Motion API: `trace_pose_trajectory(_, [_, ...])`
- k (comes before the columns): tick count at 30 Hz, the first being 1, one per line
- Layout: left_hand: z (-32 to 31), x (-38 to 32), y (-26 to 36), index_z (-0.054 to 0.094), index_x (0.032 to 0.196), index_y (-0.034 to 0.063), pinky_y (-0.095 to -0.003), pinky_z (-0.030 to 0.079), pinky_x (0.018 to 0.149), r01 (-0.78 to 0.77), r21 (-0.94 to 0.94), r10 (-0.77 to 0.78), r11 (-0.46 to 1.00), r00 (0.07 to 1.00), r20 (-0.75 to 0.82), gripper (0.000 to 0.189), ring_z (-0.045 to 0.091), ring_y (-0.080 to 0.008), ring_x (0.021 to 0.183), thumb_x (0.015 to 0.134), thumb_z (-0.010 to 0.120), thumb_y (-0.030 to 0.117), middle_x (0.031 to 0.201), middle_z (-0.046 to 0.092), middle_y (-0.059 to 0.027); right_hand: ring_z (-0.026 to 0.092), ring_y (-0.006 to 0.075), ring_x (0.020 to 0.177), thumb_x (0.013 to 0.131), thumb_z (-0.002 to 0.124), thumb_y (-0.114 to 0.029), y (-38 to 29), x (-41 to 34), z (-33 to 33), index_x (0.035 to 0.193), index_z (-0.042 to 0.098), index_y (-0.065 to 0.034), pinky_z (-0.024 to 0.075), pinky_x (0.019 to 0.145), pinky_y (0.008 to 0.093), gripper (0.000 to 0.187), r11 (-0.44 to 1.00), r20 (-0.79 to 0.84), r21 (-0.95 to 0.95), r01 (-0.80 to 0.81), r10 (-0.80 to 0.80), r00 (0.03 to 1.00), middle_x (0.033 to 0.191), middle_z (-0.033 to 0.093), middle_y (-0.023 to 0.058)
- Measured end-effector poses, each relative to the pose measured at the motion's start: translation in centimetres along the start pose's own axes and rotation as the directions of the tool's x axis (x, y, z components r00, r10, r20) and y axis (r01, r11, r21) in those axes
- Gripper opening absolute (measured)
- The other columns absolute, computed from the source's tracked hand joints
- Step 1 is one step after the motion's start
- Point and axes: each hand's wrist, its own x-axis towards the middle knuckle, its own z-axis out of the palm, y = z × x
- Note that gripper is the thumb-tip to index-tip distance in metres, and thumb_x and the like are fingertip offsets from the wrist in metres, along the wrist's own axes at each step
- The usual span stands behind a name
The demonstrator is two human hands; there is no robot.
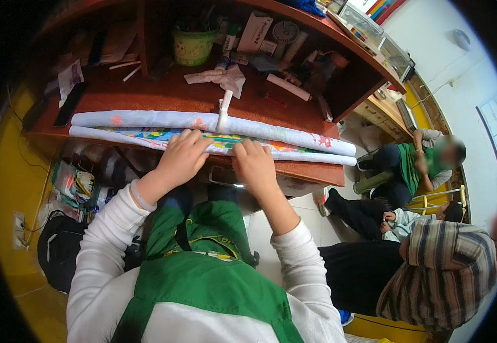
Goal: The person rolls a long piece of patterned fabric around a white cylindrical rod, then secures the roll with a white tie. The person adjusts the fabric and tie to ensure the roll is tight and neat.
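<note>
A white ribbed sheet with a bright multicoloured pattern [163, 135] lies across the desk front, rolled inward from two sides. Its far roll [158, 118] bears orange-red patches, and its near roll [312, 158] runs along the desk edge. My left hand [184, 154] grips the near roll left of its middle, fingers over the top and thumb pointing right. A short way to the right, my right hand [252, 160] holds the same roll with bent fingers; its thumb is hidden. A white plastic handle-like piece [223, 111] rests against the far roll.
On the red-brown desk [124, 96] stand a green bucket [193, 46] and a small fan [285, 32], with crumpled tissue [227, 79] nearby. A black bag [60, 251] sits at the lower left. Several people are at the right, one in a striped top [441, 274].
</note>
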Motion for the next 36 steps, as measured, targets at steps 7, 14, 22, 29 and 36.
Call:
trace_pose_trajectory(7, [0.3, -2.7, 0.3, 0.055, 0.081, 0.0076, -0.0362, 0.040, 0.073, -0.108, 0.233, 0.170, 0.966, 0.948, -0.269, 0.008, 0.056, -0.0234, 0.080, 0.074, 0.058, 0.008, 0.086, 0.056, -0.0056, 0.054, 0.0184, 0.080, 0.074, 0.058, -0.015, -2.8, -2.6, 0.3, 0.100, 0.060, -0.0117, 0.0395, 0.071, 0.0350, 0.026, 0.990, -0.243, -0.130, -0.050, 0.017, 0.970, 0.093, 0.058, 0.0005])
trace_pose_trajectory(14, [0.4, -5.1, 1.9, 0.058, 0.087, 0.0079, -0.0376, 0.038, 0.075, 0.045, 0.202, 0.006, 0.978, 0.969, -0.248, 0.017, 0.053, -0.0228, 0.082, 0.070, 0.061, 0.006, 0.085, 0.053, -0.0045, 0.052, 0.0181, 0.080, 0.074, 0.057, -0.018, -5.0, -1.9, 1.4, 0.104, 0.061, -0.0129, 0.0380, 0.068, 0.0342, 0.030, 0.998, -0.259, 0.021, 0.061, -0.053, 0.964, 0.089, 0.054, 0.0020])
trace_pose_trajectory(22, [-2.6, -4.5, -2.1, 0.055, 0.084, 0.0061, -0.0397, 0.040, 0.067, 0.084, 0.104, -0.061, 0.991, 0.977, -0.204, 0.023, 0.050, -0.0291, 0.080, 0.063, 0.061, 0.000, 0.081, 0.046, -0.0094, 0.052, 0.0266, 0.084, 0.070, 0.066, -0.012, -4.5, 0.2, 1.7, 0.095, 0.061, -0.0107, 0.0408, 0.072, 0.0389, 0.025, 0.956, -0.176, 0.294, -0.006, 0.060, 0.983, 0.090, 0.053, 0.0071])
trace_pose_trajectory(29, [-0.9, 2.3, -5.6, 0.048, 0.084, 0.0058, -0.0421, 0.039, 0.072, -0.056, 0.129, 0.069, 0.990, 0.993, -0.095, 0.026, 0.051, -0.0313, 0.086, 0.063, 0.063, 0.006, 0.087, 0.052, -0.0093, 0.055, 0.0325, 0.079, 0.072, 0.067, 0.000, -1.4, 5.1, 2.0, 0.085, 0.059, -0.0009, 0.0455, 0.069, 0.0380, 0.015, 0.849, -0.165, 0.526, -0.037, 0.145, 0.976, 0.082, 0.053, 0.0138])
trace_pose_trajectory(36, [-1.2, 2.3, -4.6, 0.052, 0.076, 0.0086, -0.0382, 0.041, 0.067, -0.178, 0.218, 0.205, 0.960, 0.973, -0.108, 0.008, 0.055, -0.0253, 0.080, 0.072, 0.059, 0.013, 0.080, 0.051, -0.0063, 0.054, 0.0255, 0.076, 0.074, 0.059, -0.014, -0.8, 4.2, 3.5, 0.082, 0.052, -0.0098, 0.0462, 0.062, 0.0373, 0.012, 0.991, -0.179, 0.032, 0.130, -0.122, 0.976, 0.083, 0.051, 0.0066])
